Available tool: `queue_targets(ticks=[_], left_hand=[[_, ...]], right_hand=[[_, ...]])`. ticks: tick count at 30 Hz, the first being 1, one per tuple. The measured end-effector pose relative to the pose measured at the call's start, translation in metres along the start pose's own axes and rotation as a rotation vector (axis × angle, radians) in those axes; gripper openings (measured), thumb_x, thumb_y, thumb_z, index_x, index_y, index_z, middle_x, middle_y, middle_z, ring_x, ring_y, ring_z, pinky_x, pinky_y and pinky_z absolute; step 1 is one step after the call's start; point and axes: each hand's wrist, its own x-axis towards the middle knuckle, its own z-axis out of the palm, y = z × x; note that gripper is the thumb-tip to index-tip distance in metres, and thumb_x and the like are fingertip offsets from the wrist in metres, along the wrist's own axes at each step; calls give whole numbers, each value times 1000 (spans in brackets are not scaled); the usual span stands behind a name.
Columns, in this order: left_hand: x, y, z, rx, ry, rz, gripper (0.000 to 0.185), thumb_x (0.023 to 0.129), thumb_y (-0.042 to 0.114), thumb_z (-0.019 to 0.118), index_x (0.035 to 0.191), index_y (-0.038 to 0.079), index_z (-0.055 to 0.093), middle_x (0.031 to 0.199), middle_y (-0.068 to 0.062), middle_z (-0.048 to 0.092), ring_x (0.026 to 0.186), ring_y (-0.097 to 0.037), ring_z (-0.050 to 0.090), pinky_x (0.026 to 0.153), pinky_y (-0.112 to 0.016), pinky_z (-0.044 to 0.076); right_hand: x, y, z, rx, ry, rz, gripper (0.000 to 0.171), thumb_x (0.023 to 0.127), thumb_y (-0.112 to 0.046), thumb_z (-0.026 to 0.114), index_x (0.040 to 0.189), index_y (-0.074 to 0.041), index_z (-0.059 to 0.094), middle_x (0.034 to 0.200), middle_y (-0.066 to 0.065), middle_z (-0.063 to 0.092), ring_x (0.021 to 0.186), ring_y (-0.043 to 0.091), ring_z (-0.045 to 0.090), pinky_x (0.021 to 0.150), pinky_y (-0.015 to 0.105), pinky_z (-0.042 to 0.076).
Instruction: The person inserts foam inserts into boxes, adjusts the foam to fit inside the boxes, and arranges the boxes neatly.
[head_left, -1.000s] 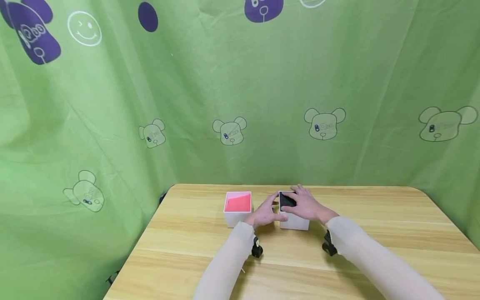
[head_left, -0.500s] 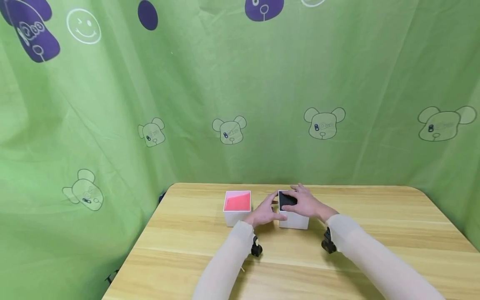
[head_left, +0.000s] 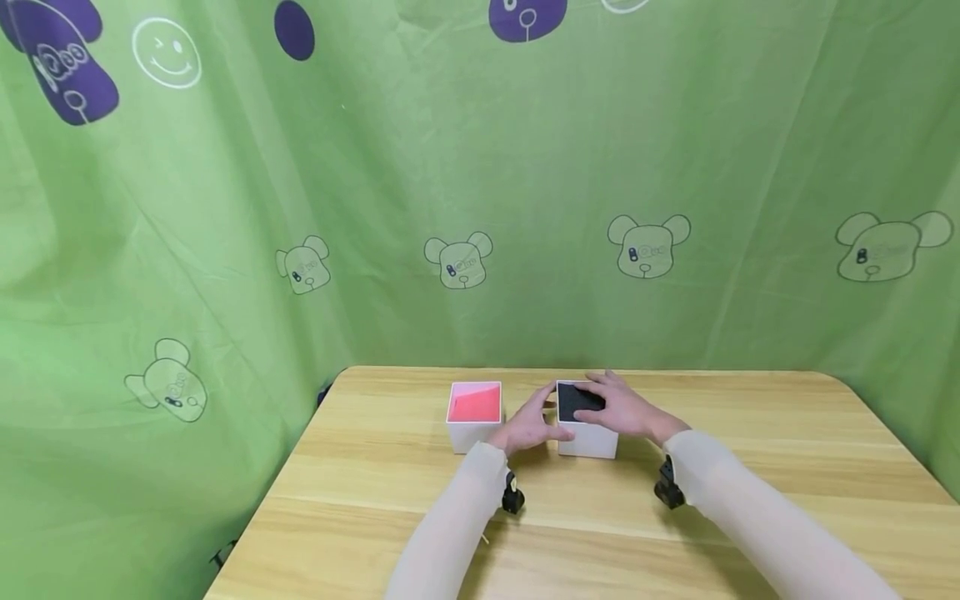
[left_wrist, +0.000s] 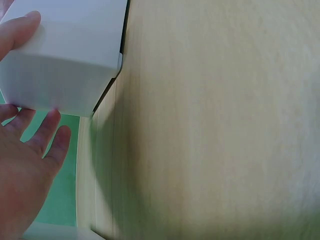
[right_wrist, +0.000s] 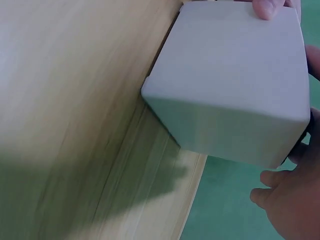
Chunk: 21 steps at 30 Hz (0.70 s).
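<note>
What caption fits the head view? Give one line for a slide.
Both hands, left hand and right hand, on a black-topped white box beside a red-topped white box on a wooden table.

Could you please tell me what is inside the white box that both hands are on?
The white box shows only a black interior; the right hand covers part of its opening.
</note>
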Motion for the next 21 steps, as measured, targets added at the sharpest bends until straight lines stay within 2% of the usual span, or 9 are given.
queue_targets(ticks=[10,21], left_hand=[[0,-2,2,11,9,-16,103,71,18,84,152,17,20,150,1,30,124,-16,43,102,-33,37],[-1,1,1,23,13,-17,103,71,18,83,152,16,19,150,0,29,125,-17,43,103,-35,36]], right_hand=[[-13,18,-5,-28,-1,2,70,89,-48,59,140,-2,45,150,20,29,135,51,10,103,69,14],[-21,20,-12,-41,1,8,70,90,-50,56,141,-3,43,152,17,26,137,48,8,103,68,12]])
